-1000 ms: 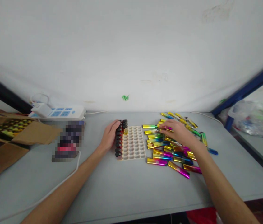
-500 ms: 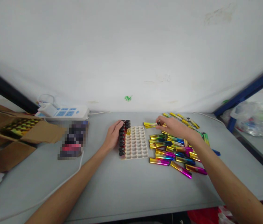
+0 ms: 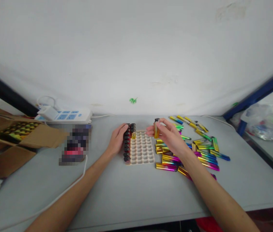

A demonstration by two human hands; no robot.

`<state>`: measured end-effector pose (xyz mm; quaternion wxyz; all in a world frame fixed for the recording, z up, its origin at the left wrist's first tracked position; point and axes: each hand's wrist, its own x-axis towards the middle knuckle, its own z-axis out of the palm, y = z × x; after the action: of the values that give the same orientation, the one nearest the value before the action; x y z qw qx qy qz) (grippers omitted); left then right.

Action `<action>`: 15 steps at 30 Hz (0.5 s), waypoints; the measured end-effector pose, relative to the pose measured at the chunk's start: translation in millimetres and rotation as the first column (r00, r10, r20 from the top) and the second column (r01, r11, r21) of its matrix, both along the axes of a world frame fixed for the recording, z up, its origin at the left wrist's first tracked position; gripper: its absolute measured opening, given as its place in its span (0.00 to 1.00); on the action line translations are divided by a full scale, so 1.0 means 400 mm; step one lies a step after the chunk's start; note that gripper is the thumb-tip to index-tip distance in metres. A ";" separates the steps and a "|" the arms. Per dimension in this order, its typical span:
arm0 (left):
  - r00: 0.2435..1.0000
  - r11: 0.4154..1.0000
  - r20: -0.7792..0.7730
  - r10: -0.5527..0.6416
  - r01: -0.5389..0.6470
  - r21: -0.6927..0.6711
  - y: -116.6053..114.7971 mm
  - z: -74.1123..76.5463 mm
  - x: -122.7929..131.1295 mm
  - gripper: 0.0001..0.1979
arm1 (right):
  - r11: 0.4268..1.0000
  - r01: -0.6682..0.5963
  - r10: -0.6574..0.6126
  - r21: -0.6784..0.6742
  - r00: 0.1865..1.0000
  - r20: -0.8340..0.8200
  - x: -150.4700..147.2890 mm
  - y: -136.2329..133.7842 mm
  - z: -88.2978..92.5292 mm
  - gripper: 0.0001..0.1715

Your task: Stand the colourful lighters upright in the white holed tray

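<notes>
1. Foreground: the grey table [image 3: 117, 193] spans my feed; a white cable [image 3: 84, 169] curves across its left part.
2. Right of the tray lies the pile [image 3: 207, 156], loose lighters in gold, blue, green and magenta, some hidden from me by the right forearm.
3. Centre: the pale tray [image 3: 142, 149], its cells mostly bare. I see a column of black-topped lighters [image 3: 126, 141] standing along its left edge, with a short second column at the far end, a yellow lighter [image 3: 133, 135] nearest.
4. My left hand [image 3: 117, 140] rests against that edge, thumb touching the far black tops; its other fingers are hidden, so I cannot tell how they are set.
5. My right hand [image 3: 169, 133] pinches a gold lighter [image 3: 156, 130] upright, black top uppermost, just beside the tray's far right corner.
6. Left: an open box [image 3: 39, 135] and, between it and the tray, a pixelated item [image 3: 75, 145].
7. Background: a power strip [image 3: 71, 116] before the white wall [image 3: 136, 58].
</notes>
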<state>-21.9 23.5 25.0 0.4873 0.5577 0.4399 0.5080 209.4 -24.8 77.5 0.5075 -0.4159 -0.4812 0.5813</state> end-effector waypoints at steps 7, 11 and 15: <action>1.000 1.000 0.015 0.004 -0.004 -0.025 0.000 -0.002 -0.001 0.18 | 0.998 -0.051 0.049 0.026 0.996 0.074 -0.057 -0.012 -0.031 0.30; 0.999 0.999 0.039 0.003 -0.001 -0.040 0.002 -0.006 -0.002 0.19 | 0.993 0.083 -0.107 0.079 0.926 0.361 -0.070 -0.024 -0.046 0.33; 0.999 0.999 0.049 -0.009 0.012 -0.050 0.003 -0.011 -0.003 0.18 | 0.965 0.166 -0.253 0.203 0.795 0.551 -0.079 -0.030 -0.053 0.33</action>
<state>-23.3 24.5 20.7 0.5144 0.5351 0.4375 0.5075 177.7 -36.7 56.1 0.4293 -0.5843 -0.6027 0.3333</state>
